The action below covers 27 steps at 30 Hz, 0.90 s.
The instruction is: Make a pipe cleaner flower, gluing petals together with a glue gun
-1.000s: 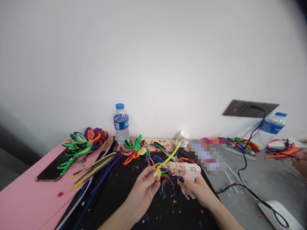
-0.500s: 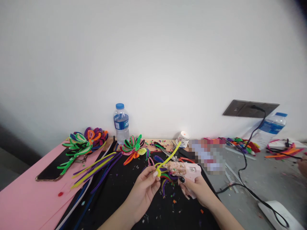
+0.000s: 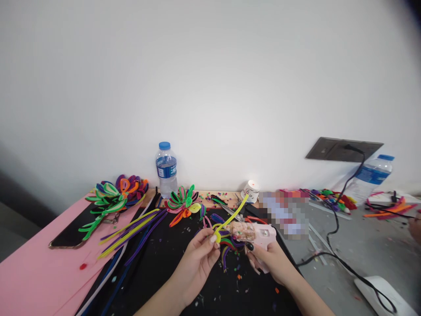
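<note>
My left hand (image 3: 201,254) pinches a yellow pipe cleaner (image 3: 235,213) by its coiled lower end, and the free length slants up to the right. In my right hand (image 3: 268,259) is a pink hot glue gun (image 3: 263,235), its decorated front pointing left at the coil. Whether the nozzle touches the coil cannot be made out. Behind and below the glue gun lie loose coloured pipe cleaners (image 3: 225,259) on the black mat (image 3: 164,272). Scissors (image 3: 231,214) lie just beyond, partly covered by the yellow stem.
Pipe-cleaner flowers (image 3: 184,202) stand left of centre, with more (image 3: 112,197) over a phone (image 3: 70,230). Water bottles (image 3: 166,171) stand by the wall. A paper cup (image 3: 251,192) is at the back. A black cable (image 3: 336,219) crosses the right side; another person's hand (image 3: 415,228) shows there.
</note>
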### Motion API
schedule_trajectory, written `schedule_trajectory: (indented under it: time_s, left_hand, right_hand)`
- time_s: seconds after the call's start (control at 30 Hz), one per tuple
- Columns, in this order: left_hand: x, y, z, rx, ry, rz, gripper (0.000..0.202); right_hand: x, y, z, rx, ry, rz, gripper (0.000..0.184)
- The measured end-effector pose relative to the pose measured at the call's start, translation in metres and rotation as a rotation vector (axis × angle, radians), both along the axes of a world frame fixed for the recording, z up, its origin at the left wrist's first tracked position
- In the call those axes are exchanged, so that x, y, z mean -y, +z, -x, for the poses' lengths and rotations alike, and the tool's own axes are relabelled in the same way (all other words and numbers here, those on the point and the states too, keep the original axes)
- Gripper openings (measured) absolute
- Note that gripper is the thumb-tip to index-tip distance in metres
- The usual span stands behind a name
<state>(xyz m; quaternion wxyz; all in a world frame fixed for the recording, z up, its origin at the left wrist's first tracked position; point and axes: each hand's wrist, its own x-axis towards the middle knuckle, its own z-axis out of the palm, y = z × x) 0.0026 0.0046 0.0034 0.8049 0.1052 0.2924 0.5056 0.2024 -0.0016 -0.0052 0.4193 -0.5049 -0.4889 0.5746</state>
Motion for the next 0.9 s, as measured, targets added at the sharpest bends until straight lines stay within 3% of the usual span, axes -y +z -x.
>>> schedule_trajectory:
  time_s: [0.9]
  left_hand:
    - [0.0000, -0.0002, -0.0014, 0.001, 0.007, 0.000, 0.014]
  right_hand:
    - [0.0002, 0.0002, 0.0007, 0.082, 0.035, 0.007, 0.040]
